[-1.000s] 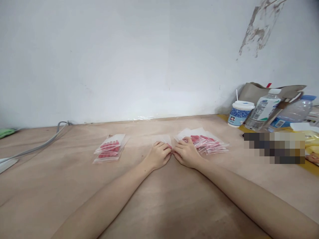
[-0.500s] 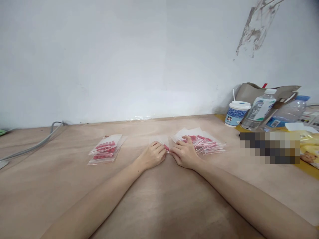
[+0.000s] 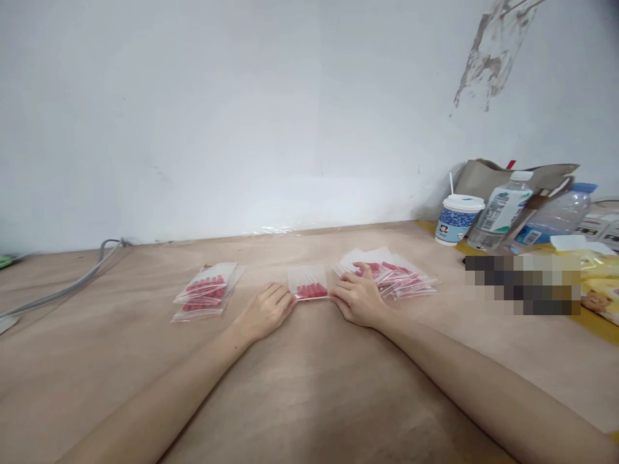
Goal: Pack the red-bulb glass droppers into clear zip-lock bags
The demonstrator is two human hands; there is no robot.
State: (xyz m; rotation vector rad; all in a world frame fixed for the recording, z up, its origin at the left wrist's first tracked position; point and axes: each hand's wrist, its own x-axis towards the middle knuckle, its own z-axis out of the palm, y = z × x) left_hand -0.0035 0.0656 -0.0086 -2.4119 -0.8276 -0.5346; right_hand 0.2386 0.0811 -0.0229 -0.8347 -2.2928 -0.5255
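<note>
A small clear zip bag [image 3: 308, 276] lies flat between my hands, with a row of several red, stick-like pieces near its front edge. At its front left corner, my left hand [image 3: 271, 310] is closed, fingertips pinched at the edge. My right hand [image 3: 356, 300] grips the front right corner between thumb and fingers, its index finger raised over a loose pile of similar bags [image 3: 403, 281]. To the left of my left hand sits a smaller stack of filled bags [image 3: 206, 293]. Both thumbs are mostly hidden.
A grey cable [image 3: 72, 283] runs over the brown tabletop [image 3: 309, 380] at left. A paper cup with a straw [image 3: 458, 220], a clear bottle [image 3: 500, 209], a larger bottle with a blue cap [image 3: 563, 212] and a yellow package [image 3: 602, 290] stand at right. The wall [image 3: 217, 129] borders the back.
My left hand has slid left along the bag's front edge, from near the right corner to the left corner, uncovering the row of red pieces. My right hand has stayed in place.
</note>
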